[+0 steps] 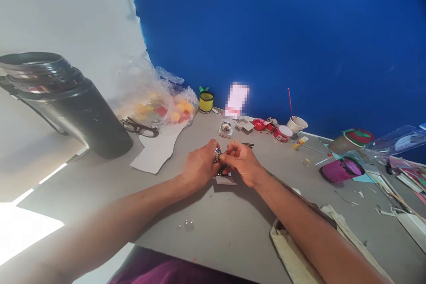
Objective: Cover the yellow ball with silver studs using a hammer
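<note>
Both my hands meet over the middle of the grey table (233, 230). My left hand (199, 166) is closed around a small shiny silvery object (217, 154) with dark and blue spots. My right hand (242, 162) pinches the same object from the right with thumb and fingers pressed together. Under the hands lies a small white scrap of paper (226, 180). A second shiny round object (226, 127) sits on a clear square just beyond the hands.
A large black tumbler (71, 104) stands at the left, with black glasses (140, 128) and a plastic bag of coloured pieces (159, 102) behind it. Paint pots (282, 133), a cup with a brush (296, 123), a yellow pot (206, 101), purple craft pieces (341, 170) and a cloth bag (299, 248) lie to the right.
</note>
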### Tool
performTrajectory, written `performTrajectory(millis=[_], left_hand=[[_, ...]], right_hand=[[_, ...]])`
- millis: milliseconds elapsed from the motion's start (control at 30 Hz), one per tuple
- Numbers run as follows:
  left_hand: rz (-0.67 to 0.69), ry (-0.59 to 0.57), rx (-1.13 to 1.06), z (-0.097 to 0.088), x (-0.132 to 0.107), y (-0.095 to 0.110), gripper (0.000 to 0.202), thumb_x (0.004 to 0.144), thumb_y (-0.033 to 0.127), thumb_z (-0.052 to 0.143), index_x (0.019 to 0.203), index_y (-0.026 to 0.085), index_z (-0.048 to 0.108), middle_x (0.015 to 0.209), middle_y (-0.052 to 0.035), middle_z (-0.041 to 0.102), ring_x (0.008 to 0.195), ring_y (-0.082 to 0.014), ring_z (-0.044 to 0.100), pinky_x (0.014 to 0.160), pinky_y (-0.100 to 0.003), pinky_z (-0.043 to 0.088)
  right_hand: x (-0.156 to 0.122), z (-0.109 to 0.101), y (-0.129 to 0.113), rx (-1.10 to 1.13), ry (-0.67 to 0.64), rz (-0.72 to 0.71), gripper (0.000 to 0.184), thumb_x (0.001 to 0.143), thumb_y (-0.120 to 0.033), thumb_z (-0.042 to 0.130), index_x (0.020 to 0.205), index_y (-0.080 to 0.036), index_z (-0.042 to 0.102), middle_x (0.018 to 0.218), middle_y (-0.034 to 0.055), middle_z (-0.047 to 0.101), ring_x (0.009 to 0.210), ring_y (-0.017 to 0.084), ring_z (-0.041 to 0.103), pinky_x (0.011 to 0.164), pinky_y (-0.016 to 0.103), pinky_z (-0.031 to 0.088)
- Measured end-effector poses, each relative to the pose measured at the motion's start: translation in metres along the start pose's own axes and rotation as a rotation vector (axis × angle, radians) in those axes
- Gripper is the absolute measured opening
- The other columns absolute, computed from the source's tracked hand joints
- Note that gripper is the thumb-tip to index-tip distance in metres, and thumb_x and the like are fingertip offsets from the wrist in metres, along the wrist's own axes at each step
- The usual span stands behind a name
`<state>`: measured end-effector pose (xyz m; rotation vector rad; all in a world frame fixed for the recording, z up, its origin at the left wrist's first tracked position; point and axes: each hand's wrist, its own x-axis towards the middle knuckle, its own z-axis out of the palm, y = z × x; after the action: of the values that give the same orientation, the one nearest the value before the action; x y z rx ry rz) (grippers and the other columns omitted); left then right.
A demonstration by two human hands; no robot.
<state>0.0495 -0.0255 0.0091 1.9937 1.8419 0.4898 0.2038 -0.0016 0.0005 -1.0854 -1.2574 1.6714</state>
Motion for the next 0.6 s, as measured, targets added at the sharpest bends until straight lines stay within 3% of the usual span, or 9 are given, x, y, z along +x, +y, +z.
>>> performTrajectory(millis=[100,200,333,400,500,567,600], left_hand=[[0.006,0.022,-0.099,0.001,0.001,-0.002,0.014,0.085,0.025,0.058,0.098,0.022,0.053,0.074,-0.0004,0.065,0.067,-0.0202,0.06,0.058,-0.029,0.031],[0.034,0.029,-0.351,0.003,0.003,-0.002,0.014,0.082,0.031,0.06,0.089,0.022,0.05,0.069,0.0034,0.059,0.061,-0.0159,0.053,0.056,-0.027,0.034],[0.07,0.02,-0.58,0.003,0.006,-0.004,0.014,0.076,0.027,0.06,0.082,0.021,0.048,0.067,0.0061,0.052,0.06,-0.012,0.046,0.056,-0.025,0.036],[0.071,0.013,-0.613,0.002,0.008,-0.006,0.016,0.073,0.025,0.061,0.084,0.021,0.05,0.067,0.007,0.05,0.059,-0.0115,0.045,0.056,-0.025,0.036],[0.059,0.004,-0.641,0.001,0.011,-0.01,0.021,0.071,0.026,0.065,0.088,0.021,0.052,0.067,0.0076,0.049,0.06,-0.0116,0.045,0.056,-0.025,0.038],[0.052,0.003,-0.645,-0.001,0.011,-0.01,0.022,0.072,0.027,0.065,0.089,0.021,0.053,0.068,0.0075,0.049,0.06,-0.0118,0.046,0.057,-0.025,0.038],[0.049,0.004,-0.641,-0.001,0.011,-0.01,0.022,0.072,0.027,0.065,0.09,0.021,0.053,0.069,0.0073,0.049,0.061,-0.012,0.047,0.058,-0.025,0.039]], right_hand=[[0.0,-0.003,-0.002,-0.013,-0.028,-0.003,0.054,0.055,-0.046,0.092,0.078,-0.022,0.05,0.068,-0.004,0.062,0.066,0.015,0.061,0.051,0.027,0.054],[-0.001,-0.005,-0.005,-0.063,-0.048,-0.037,0.047,0.06,-0.047,0.09,0.076,-0.021,0.054,0.066,-0.0029,0.062,0.063,0.014,0.058,0.052,0.026,0.051],[0.0,-0.016,-0.013,-0.214,-0.06,-0.101,0.037,0.072,-0.05,0.08,0.077,-0.02,0.059,0.072,0.0012,0.068,0.062,0.014,0.057,0.054,0.026,0.046],[0.001,-0.028,-0.02,-0.465,-0.027,-0.14,0.031,0.079,-0.049,0.073,0.078,-0.021,0.062,0.075,0.0026,0.069,0.064,0.015,0.058,0.057,0.028,0.044],[0.002,-0.048,-0.032,-1.102,0.154,-0.179,0.022,0.082,-0.042,0.07,0.083,-0.021,0.066,0.086,0.0066,0.072,0.077,0.021,0.062,0.061,0.03,0.038],[0.002,-0.06,-0.037,-1.433,0.225,-0.128,0.025,0.079,-0.043,0.073,0.089,-0.02,0.066,0.092,0.0102,0.073,0.085,0.026,0.063,0.062,0.03,0.034],[0.002,-0.064,-0.038,-1.516,0.195,-0.076,0.029,0.077,-0.045,0.075,0.091,-0.021,0.066,0.092,0.0107,0.072,0.085,0.027,0.063,0.062,0.03,0.032]])
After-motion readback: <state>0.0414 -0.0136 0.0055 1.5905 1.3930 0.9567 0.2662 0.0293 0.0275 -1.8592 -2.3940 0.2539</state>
